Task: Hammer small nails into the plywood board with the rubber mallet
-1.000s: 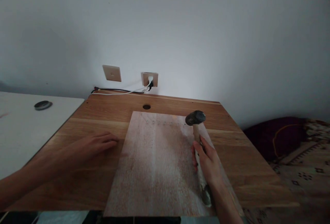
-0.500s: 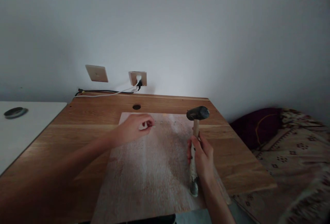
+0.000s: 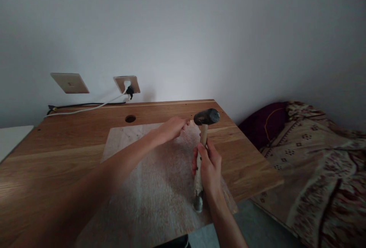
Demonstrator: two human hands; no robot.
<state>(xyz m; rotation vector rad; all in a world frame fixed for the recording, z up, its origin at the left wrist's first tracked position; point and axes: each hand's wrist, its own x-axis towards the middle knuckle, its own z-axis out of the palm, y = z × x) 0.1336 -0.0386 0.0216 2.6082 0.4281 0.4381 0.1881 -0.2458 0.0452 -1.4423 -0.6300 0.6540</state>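
Note:
My right hand [image 3: 210,162] is wrapped around the wooden handle of a hammer [image 3: 206,117]. The hammer stands upright over the right part of the board, its dark, thick head at the top and its handle worn pale. My left hand [image 3: 175,127] reaches over the worn board [image 3: 154,187] to its far edge, left of the hammer head. Its thumb and forefinger are pinched together on what looks like a small thin nail, mostly hidden by the fingertips. Tiny dark dots mark the board's far part.
The board lies on a wooden desk [image 3: 248,160] with a round cable hole [image 3: 130,118] near the wall. Cables run to a wall socket [image 3: 127,85]. A white surface [image 3: 13,137] adjoins at left. Right of the desk are patterned bedding [image 3: 303,160] and a dark purple cushion [image 3: 263,124].
My left hand has moved right across the board toward its far right corner, still pinched. The view has turned right. My right hand keeps the hammer in its grip.

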